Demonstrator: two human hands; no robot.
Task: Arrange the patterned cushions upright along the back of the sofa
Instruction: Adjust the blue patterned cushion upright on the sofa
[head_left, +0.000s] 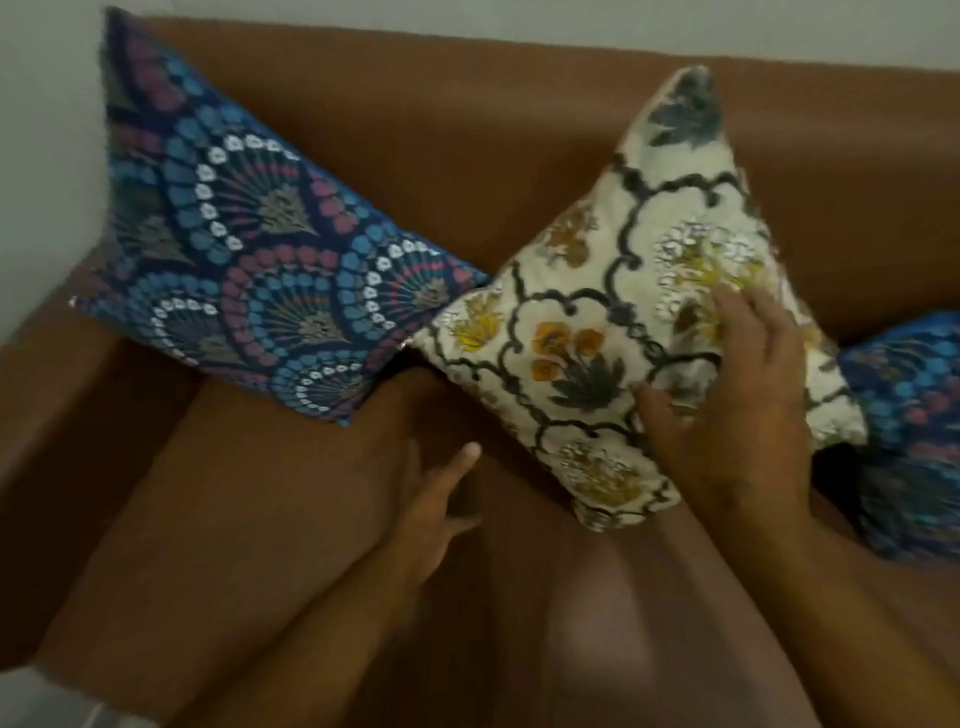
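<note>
Cushion (613, 332) looks light and soft; right hand (737, 415) presses it open-palmed, left hand (436, 499) open at 7 o'clock; grip corners.

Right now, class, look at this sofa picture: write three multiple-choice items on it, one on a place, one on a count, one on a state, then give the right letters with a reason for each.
1. Where does the cream floral cushion sit?
A. to the right of the large blue fan-patterned cushion
B. on the floor
C. on the sofa's arm

2. How many cushions show, whole or in part?
A. one
B. three
C. five

3. What is the right hand doing?
A. hanging clear of everything
B. resting open on the floral cushion
C. gripping the blue cushion on the left

Answers
1. A: the floral cushion leans on the brown sofa back, just right of the big blue one.
2. B: two blue ones, counting the part-seen blue cushion at the right edge, plus the floral one.
3. B: its spread fingers lie on the floral fabric, while the left hand hovers over the seat.
</note>
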